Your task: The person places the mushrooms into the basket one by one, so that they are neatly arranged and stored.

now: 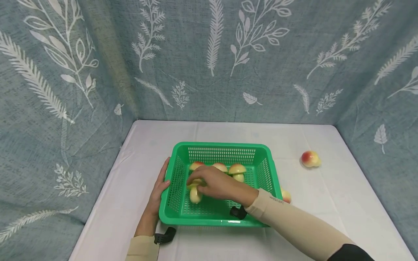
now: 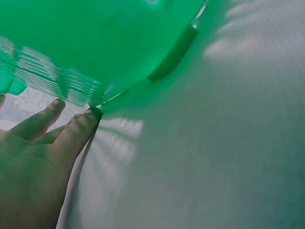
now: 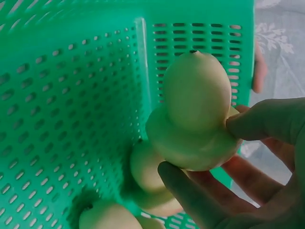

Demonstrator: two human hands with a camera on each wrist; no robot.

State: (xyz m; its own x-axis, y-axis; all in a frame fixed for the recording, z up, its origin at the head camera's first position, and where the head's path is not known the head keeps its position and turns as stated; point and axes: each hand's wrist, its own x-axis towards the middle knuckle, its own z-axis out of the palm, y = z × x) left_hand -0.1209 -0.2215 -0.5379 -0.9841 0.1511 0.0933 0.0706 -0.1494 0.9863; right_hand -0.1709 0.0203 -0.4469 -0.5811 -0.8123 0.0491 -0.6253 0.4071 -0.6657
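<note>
My right hand [image 1: 215, 183] is inside a green plastic basket [image 1: 225, 145], holding a toy mushroom [image 3: 195, 109] with a pale yellow stem and a wide cap. In the right wrist view, the thumb and fingertips grip the cap's edge while the stem points up in the picture. Several other mushrooms with reddish-yellow caps lie behind the hand, one of them a mushroom [image 1: 237, 172] near the basket's back right. At the basket's left side my left hand [image 1: 158, 195] touches the outer wall with extended fingers [image 2: 78, 131], the thumb near the rim.
On the white-covered table [image 1: 156, 134], a red-and-yellow mushroom [image 1: 311, 158] lies right of the basket. Another reddish-yellow piece [image 1: 286, 195] shows partly between the basket and my right sleeve. Patterned blue-grey cloth [image 1: 189, 94] stands behind and along both sides.
</note>
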